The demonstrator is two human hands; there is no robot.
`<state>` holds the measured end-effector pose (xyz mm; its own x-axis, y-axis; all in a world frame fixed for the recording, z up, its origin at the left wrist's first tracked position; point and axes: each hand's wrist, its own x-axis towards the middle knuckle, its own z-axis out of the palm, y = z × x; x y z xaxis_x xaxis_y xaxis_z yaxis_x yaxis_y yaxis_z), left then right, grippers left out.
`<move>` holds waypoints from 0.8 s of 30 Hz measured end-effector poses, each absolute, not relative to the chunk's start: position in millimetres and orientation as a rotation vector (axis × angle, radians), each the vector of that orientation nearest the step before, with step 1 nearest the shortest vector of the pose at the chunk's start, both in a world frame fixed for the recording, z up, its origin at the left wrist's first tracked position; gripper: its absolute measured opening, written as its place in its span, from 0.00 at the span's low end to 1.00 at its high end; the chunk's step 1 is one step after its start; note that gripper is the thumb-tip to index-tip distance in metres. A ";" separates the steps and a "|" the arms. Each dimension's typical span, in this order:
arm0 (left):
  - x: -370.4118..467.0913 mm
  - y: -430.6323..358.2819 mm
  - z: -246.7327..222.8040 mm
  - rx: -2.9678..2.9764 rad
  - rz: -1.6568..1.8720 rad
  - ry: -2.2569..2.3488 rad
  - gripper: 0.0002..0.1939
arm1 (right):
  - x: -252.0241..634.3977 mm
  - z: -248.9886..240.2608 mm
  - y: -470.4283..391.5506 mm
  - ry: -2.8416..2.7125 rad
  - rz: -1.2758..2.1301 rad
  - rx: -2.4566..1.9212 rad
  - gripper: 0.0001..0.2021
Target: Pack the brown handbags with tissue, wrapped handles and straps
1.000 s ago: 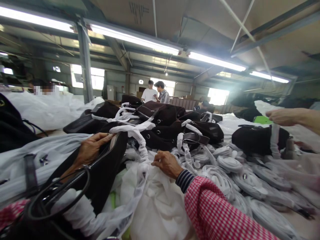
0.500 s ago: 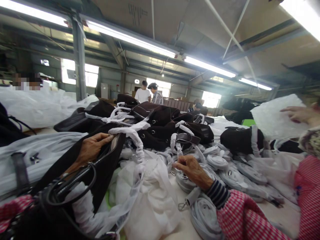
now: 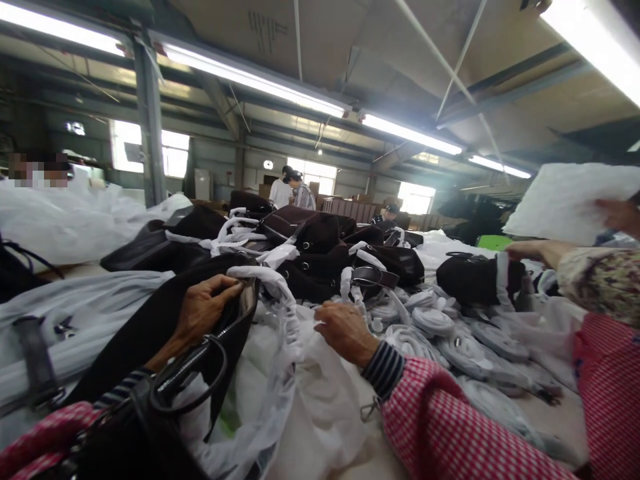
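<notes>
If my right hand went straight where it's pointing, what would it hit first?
Probably the white-wrapped strap arching beside the open black bag. Depth is unclear from this view, so your right hand might miss it.

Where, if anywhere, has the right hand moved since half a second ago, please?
Yes, the right hand has moved left, away from the coiled straps.

The left hand (image 3: 203, 312) pinches the edge of a black bag (image 3: 233, 347) beside its zipper. The right hand (image 3: 347, 332), fingers curled, is at the white wrapping (image 3: 320, 393) to the right of that bag. A white-wrapped strap (image 3: 285, 300) curves between the hands. More black bags (image 3: 320, 240) are piled behind, with coiled straps (image 3: 433, 321) to the right. Farther right, a co-worker's hand (image 3: 617, 217) is at a white sheet (image 3: 570, 200). Two people (image 3: 293, 192) stand in the background.
</notes>
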<state>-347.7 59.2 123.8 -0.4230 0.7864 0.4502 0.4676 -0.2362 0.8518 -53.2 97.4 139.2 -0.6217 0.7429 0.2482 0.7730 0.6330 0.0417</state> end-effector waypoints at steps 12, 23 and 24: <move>-301.3 53.4 115.5 2.601 1.322 1.663 0.14 | 3.7 148.5 96.2 -2.541 -0.289 -1.414 0.12; -253.1 77.9 81.5 2.638 0.650 1.433 0.15 | 134.2 121.3 27.5 -2.140 0.443 -1.417 0.09; -255.3 78.3 79.5 2.591 0.672 1.441 0.14 | 129.3 115.4 25.3 -2.140 0.396 -1.417 0.09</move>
<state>-255.3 78.3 79.5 0.4546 0.8282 0.3277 0.7834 -0.5469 0.2954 129.3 25.3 115.4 -0.3030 0.9132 0.2724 0.7551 0.4044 -0.5160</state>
